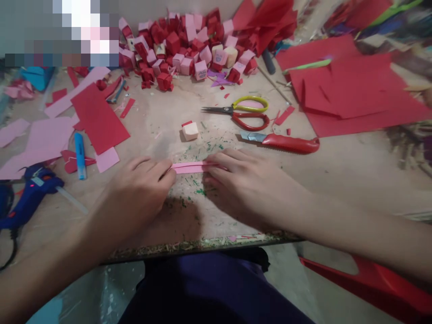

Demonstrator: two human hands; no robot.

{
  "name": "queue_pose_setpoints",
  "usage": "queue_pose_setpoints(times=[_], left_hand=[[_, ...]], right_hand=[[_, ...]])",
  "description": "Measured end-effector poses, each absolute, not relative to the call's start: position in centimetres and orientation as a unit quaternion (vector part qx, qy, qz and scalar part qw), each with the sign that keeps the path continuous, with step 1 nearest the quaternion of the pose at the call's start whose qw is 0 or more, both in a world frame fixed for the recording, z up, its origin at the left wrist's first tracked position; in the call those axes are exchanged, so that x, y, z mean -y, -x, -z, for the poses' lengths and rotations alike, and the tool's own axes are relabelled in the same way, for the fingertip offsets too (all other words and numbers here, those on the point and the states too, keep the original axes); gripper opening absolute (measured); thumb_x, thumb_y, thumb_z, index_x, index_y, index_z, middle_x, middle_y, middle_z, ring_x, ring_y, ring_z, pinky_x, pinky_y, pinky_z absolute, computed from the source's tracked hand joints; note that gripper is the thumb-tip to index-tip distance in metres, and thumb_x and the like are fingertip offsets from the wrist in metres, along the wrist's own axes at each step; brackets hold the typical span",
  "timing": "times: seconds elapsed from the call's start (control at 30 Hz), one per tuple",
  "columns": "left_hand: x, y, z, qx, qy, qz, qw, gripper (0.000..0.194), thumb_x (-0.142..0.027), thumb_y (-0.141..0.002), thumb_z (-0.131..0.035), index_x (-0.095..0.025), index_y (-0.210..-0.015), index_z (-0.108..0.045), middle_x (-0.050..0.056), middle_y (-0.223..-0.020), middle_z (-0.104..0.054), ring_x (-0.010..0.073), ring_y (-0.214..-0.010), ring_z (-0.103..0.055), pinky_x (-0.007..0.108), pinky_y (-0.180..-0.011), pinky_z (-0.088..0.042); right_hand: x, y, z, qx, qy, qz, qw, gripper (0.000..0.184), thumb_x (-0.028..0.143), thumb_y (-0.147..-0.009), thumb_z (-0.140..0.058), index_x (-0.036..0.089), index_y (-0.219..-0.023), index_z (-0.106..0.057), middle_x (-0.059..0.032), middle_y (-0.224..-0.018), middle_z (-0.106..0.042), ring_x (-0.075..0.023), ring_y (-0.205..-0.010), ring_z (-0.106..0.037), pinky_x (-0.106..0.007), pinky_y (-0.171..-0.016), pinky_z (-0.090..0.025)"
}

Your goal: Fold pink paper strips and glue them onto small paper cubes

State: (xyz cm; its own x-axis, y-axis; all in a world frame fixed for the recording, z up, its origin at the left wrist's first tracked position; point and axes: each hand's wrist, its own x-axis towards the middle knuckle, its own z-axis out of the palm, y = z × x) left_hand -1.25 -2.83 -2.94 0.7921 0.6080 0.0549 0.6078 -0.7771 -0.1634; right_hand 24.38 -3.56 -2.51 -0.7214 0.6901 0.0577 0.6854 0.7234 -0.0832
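A narrow folded strip of pink paper (189, 168) stretches between my two hands, close above the worktable or on it. My left hand (145, 182) pinches the strip's left end, fingers curled together. At the other end my right hand (236, 180) grips the strip, its fingers bent over it and hiding that end. Just beyond the strip sits a small cream and red paper cube (190, 130). Scissors (236, 110) with one yellow and one red handle lie behind my right hand, and a red-handled box cutter (286, 143) is in front of them.
Many small red and pink paper boxes (185, 65) are heaped at the back. Red paper sheets (357, 90) cover the back right. On the left lie a red paper piece (99, 118), a blue marker (80, 155) and a blue glue gun (32, 189). The table's front edge (202, 247) is chipped.
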Motion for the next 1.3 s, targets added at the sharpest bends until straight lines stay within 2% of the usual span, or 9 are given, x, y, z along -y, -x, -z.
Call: queue_pose_setpoints(times=[0.07, 0.17, 0.27, 0.5, 0.7, 0.8, 1.0, 1.13, 1.3], left_hand=[[1.9, 0.7, 2.6, 0.305, 0.948, -0.005, 0.093, 0.018, -0.004, -0.087, -0.054, -0.017, -0.085, -0.066, 0.009, -0.087, -0.070, 0.0284, -0.078, -0.066, 0.044, -0.073, -0.052], [1.1, 0.5, 2.8, 0.283, 0.954, 0.021, 0.099, 0.020, -0.003, -0.087, -0.054, -0.019, -0.079, -0.062, 0.007, -0.080, -0.064, 0.0259, -0.071, -0.060, 0.042, -0.067, -0.048], [0.9, 0.8, 3.3, 0.280, 0.955, 0.053, 0.083, 0.018, -0.003, -0.086, -0.055, -0.019, -0.083, -0.062, 0.005, -0.079, -0.062, 0.0254, -0.072, -0.057, 0.041, -0.067, -0.046], [0.9, 0.9, 4.2, 0.295, 0.950, 0.076, 0.063, 0.013, -0.013, -0.095, -0.056, -0.018, -0.091, -0.067, 0.007, -0.087, -0.063, 0.0259, -0.076, -0.055, 0.041, -0.069, -0.041], [1.0, 1.1, 4.6, 0.292, 0.951, 0.102, 0.010, 0.023, -0.012, -0.102, -0.046, -0.019, -0.092, -0.065, 0.006, -0.086, -0.061, 0.0244, -0.077, -0.054, 0.040, -0.066, -0.038], [1.1, 0.9, 4.7, 0.290, 0.953, 0.088, 0.014, 0.023, -0.010, -0.101, -0.044, -0.019, -0.088, -0.061, 0.006, -0.083, -0.058, 0.0247, -0.074, -0.052, 0.041, -0.066, -0.038], [1.3, 0.3, 5.2, 0.354, 0.932, 0.076, 0.004, 0.017, -0.011, -0.096, -0.046, -0.020, -0.099, -0.060, 0.009, -0.094, -0.062, 0.0292, -0.084, -0.055, 0.045, -0.071, -0.039], [1.3, -0.1, 5.3, 0.390, 0.916, 0.091, -0.005, 0.013, -0.016, -0.096, -0.049, -0.022, -0.092, -0.060, 0.008, -0.093, -0.064, 0.0294, -0.087, -0.058, 0.046, -0.073, -0.039], [1.5, -0.4, 5.4, 0.424, 0.899, 0.112, -0.018, 0.019, -0.022, -0.101, -0.046, -0.023, -0.087, -0.059, 0.007, -0.088, -0.065, 0.0280, -0.085, -0.058, 0.048, -0.077, -0.039]], right_hand=[[3.1, -23.5, 2.1, 0.932, 0.361, -0.007, 0.024, 0.014, 0.022, -0.094, -0.061, 0.012, -0.091, -0.071, -0.0156, -0.103, -0.069, -0.0290, -0.096, -0.060, -0.040, -0.079, -0.046], [2.7, -22.8, 2.1, 0.930, 0.367, -0.027, 0.024, 0.010, 0.018, -0.089, -0.064, 0.011, -0.094, -0.070, -0.0136, -0.100, -0.065, -0.0249, -0.087, -0.057, -0.036, -0.070, -0.040], [2.5, -22.8, 2.7, 0.925, 0.374, -0.050, 0.041, 0.016, 0.014, -0.089, -0.061, 0.011, -0.103, -0.069, -0.0119, -0.103, -0.066, -0.0223, -0.085, -0.057, -0.034, -0.068, -0.039], [2.6, -23.2, 4.2, 0.932, 0.355, -0.009, 0.077, 0.020, 0.013, -0.097, -0.053, 0.011, -0.104, -0.072, -0.0115, -0.101, -0.070, -0.0247, -0.089, -0.060, -0.036, -0.070, -0.043], [3.1, -23.3, 4.2, 0.926, 0.367, 0.012, 0.085, 0.020, 0.020, -0.100, -0.055, 0.013, -0.106, -0.073, -0.0108, -0.101, -0.073, -0.0240, -0.088, -0.062, -0.035, -0.062, -0.039], [3.2, -23.1, 4.2, 0.924, 0.376, 0.013, 0.073, 0.019, 0.021, -0.099, -0.056, 0.014, -0.106, -0.072, -0.0106, -0.103, -0.074, -0.0245, -0.089, -0.062, -0.036, -0.059, -0.036], [3.1, -22.7, 3.8, 0.905, 0.420, -0.030, 0.066, 0.014, 0.018, -0.096, -0.058, 0.015, -0.101, -0.071, -0.0092, -0.103, -0.073, -0.0239, -0.089, -0.062, -0.036, -0.058, -0.032], [2.8, -22.6, 3.6, 0.899, 0.429, -0.054, 0.069, 0.010, 0.017, -0.095, -0.058, 0.016, -0.094, -0.069, -0.0084, -0.099, -0.071, -0.0225, -0.087, -0.060, -0.036, -0.060, -0.032], [2.4, -22.1, 4.0, 0.894, 0.436, -0.055, 0.089, 0.012, 0.019, -0.096, -0.057, 0.015, -0.092, -0.068, -0.0092, -0.095, -0.069, -0.0209, -0.079, -0.054, -0.036, -0.060, -0.026]])
